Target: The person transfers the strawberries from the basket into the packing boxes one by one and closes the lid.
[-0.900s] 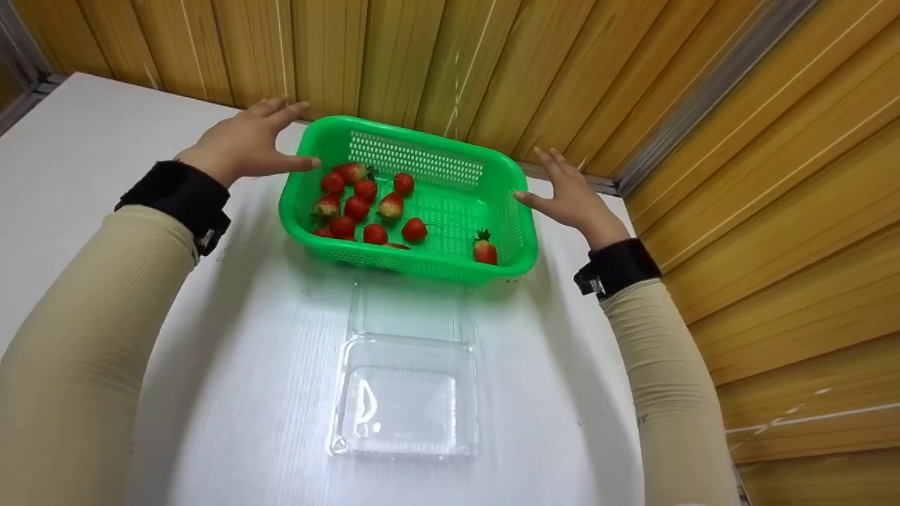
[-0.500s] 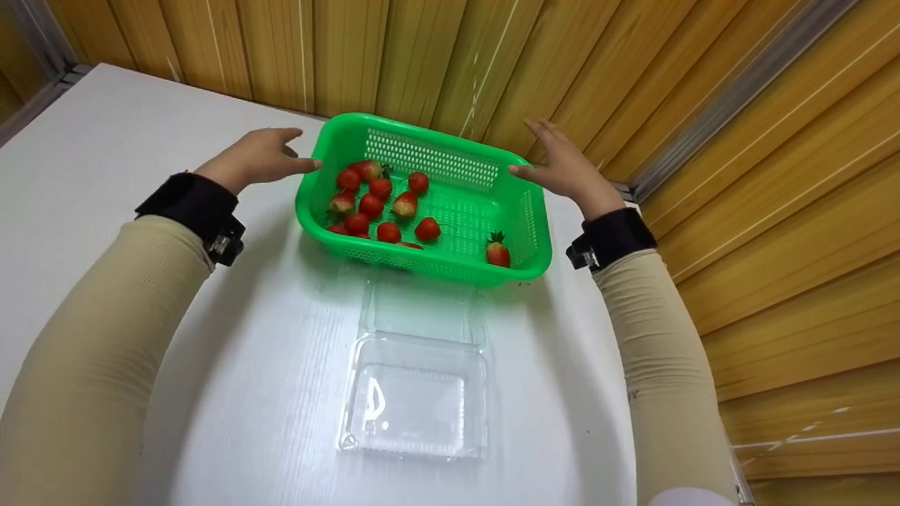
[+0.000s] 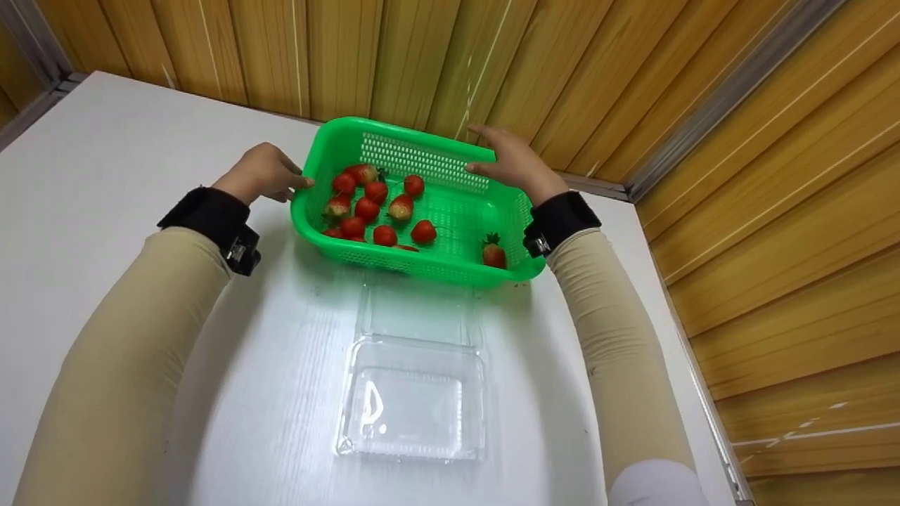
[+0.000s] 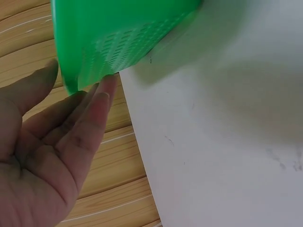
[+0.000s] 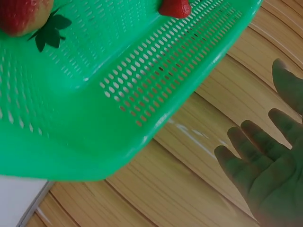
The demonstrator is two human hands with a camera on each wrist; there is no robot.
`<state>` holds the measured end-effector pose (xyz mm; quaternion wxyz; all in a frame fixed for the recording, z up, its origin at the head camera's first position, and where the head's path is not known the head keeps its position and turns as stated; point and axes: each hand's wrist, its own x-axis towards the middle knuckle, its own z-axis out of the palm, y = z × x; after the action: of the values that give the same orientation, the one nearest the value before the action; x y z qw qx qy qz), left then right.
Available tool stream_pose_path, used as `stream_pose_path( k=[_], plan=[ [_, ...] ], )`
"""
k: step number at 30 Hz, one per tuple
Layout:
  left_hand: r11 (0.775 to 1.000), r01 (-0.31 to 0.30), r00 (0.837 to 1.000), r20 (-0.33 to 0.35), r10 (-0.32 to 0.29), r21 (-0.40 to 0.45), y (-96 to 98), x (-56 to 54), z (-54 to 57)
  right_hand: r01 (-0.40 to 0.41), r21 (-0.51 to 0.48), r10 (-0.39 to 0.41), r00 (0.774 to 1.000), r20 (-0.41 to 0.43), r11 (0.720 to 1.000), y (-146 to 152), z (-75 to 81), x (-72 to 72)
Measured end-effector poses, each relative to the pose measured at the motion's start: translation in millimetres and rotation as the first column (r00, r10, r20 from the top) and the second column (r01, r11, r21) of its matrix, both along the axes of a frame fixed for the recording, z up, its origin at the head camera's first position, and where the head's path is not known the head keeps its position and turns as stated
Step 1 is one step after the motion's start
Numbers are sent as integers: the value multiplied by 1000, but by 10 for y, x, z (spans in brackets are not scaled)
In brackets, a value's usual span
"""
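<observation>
A green plastic basket with perforated walls stands at the back of the table, several red strawberries lying inside, mostly toward its left. My left hand is at the basket's left rim. In the left wrist view, the rim lies between the thumb and the fingers, which reach along the outer wall. My right hand hovers over the basket's back right part, fingers spread and holding nothing. In the right wrist view, a gap shows between that hand and the rim. One strawberry lies alone at the right end.
An opened clear plastic clamshell box lies on the white table in front of the basket, its far half reaching toward the basket. Wood-patterned walls rise behind the basket and at the right.
My left hand has moved down to the basket's left rim, its fingers drawing in. The right hand has swung left, from beside the right rim to over the back right.
</observation>
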<state>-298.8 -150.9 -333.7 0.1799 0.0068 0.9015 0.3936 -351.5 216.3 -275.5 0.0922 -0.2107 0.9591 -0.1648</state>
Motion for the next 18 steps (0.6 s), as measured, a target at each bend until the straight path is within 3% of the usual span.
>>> stream_pose_path(
  k=[6, 10, 12, 18],
  plan=[
    [989, -119, 990, 79, 113, 83, 84, 5, -40, -73, -21, 73, 997, -1, 997, -147, -130, -101],
    [981, -160, 978, 149, 144, 105, 114, 7, -1, -93, -29, 93, 996, -6, 995, -258, -192, -163],
    [983, -160, 975, 168, 143, 93, 86, 16, 28, -111, -28, 111, 994, -8, 993, -341, -232, -204],
    [996, -82, 976, 205, 73, 34, 81, -24, 86, -122, 8, 122, 992, 28, 992, -399, -347, -285]
  ],
)
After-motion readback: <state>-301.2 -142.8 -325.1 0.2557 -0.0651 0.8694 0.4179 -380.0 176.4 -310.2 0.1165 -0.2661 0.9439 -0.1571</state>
